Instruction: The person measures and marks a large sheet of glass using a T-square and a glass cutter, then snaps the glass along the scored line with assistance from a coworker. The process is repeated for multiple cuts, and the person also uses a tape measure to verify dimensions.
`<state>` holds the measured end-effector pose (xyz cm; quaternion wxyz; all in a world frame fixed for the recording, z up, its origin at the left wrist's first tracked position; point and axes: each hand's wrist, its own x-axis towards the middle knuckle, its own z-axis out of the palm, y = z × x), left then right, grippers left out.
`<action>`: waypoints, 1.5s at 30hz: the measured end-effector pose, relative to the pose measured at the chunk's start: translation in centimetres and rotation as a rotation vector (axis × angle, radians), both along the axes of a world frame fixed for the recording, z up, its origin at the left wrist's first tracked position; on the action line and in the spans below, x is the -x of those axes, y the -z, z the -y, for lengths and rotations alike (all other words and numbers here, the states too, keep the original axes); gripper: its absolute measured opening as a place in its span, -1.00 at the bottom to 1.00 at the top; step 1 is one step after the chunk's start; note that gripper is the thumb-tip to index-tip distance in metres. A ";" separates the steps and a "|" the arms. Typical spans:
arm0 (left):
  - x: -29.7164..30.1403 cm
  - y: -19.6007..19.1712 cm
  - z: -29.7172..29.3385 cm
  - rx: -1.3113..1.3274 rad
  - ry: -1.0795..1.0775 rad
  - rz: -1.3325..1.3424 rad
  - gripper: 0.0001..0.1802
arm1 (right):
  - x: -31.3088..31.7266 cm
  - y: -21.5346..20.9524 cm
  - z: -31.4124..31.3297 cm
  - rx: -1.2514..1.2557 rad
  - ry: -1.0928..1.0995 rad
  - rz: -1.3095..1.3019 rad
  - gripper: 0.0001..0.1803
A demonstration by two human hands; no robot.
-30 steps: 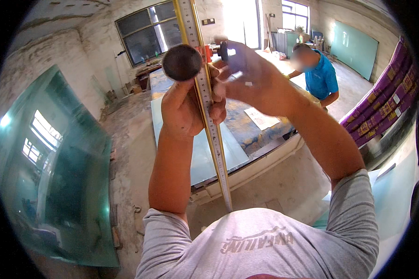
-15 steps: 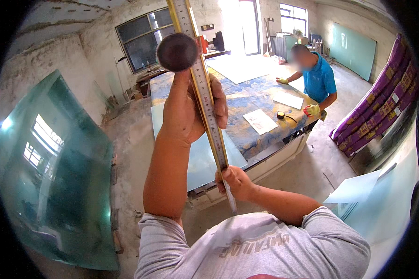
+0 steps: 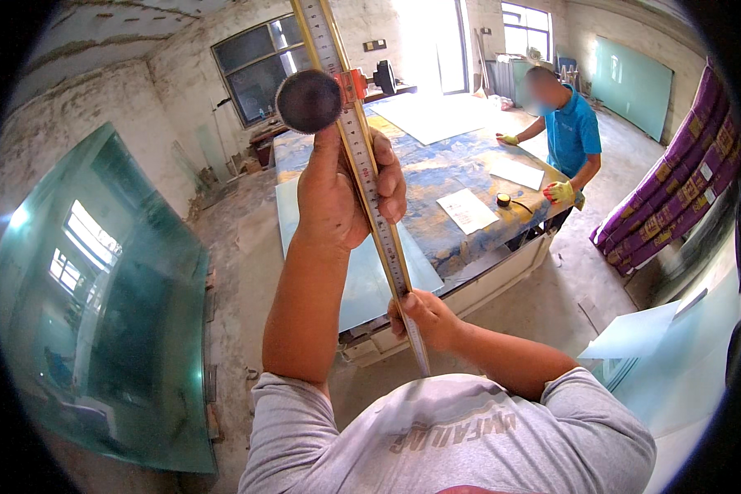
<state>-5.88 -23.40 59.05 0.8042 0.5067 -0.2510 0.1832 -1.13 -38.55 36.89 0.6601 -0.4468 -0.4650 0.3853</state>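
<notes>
Close in front of me is a long yellow-edged measuring bar (image 3: 376, 230), tilted with its top to the left. A black round disc like a suction cup (image 3: 309, 100) and a red slider (image 3: 352, 85) sit on its upper part. Just below the disc, my left hand (image 3: 337, 189) is closed round the bar, its thumb pointing up. Farther down, the fingers of my right hand (image 3: 426, 319) are closed on the bar near its lower end. A narrow graduated strip extends below that hand toward my grey shirt (image 3: 469, 428).
Beyond my hands stands a table with a worn blue-and-tan top (image 3: 436, 181), bearing pale sheets and a small tape measure (image 3: 503, 200). A gloved person in blue (image 3: 574, 132) leans there. Large glass sheets (image 3: 132, 313) lean left; purple-wrapped panels (image 3: 675, 181) and more glass (image 3: 634, 333) stand right.
The bar tilts slightly more, its top a little to the left and its lower end to the right. Both my hands keep their hold. The surroundings have shifted slightly right in view.
</notes>
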 end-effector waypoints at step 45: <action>0.0 1.7 -0.5 -0.057 0.087 -0.055 -0.27 | -6.5 -28.2 0.7 -0.452 0.614 1.185 -0.36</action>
